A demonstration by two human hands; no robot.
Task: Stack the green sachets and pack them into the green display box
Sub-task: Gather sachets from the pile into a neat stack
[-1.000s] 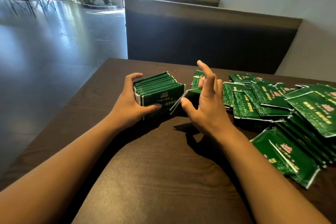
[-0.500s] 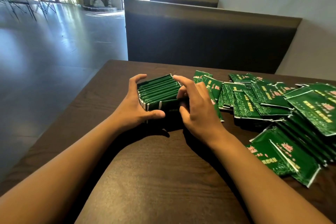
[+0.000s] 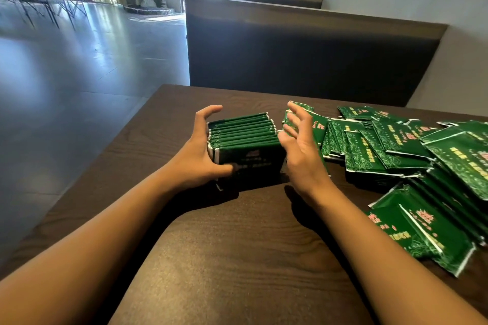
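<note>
A: Dark wooden table [image 3: 237, 245], and near its left middle a block of glossy green foil sachets [image 3: 244, 134] standing on edge, packed face to face.

B: Looks boxed already. Hard to say whether that near green panel is the green cardboard display box [image 3: 250, 166] or just the front sachet. Leaning towards box, printed face towards the camera.

A: Left hand [image 3: 196, 155] clamped on the block's left end: thumb curled across the near face, fingers hooked over the far corner. Firm hold.

B: Right hand [image 3: 301, 150] just off the right end, fingers spread and bent, gripping nothing. Fingertips close to the sachet edges, possibly brushing them; cannot tell for sure.

A: And off to the right, a loose heap of flat green sachets [image 3: 396, 150] with pale scroll print, overlapping, spilling from far to near along the table's right side.

B: Plenty left, then. Nowhere near finished.

A: Step in hand, by the look of it: squaring up the packed row, pressing the ends in so the edges line up.

B: Next move probably calls for reaching right, gathering another few from the heap, then tapping them even before sliding them in.

A: Needs the left hand bracing the block throughout. Slippery foil, standing on edge, ready to fan out or topple.
</note>
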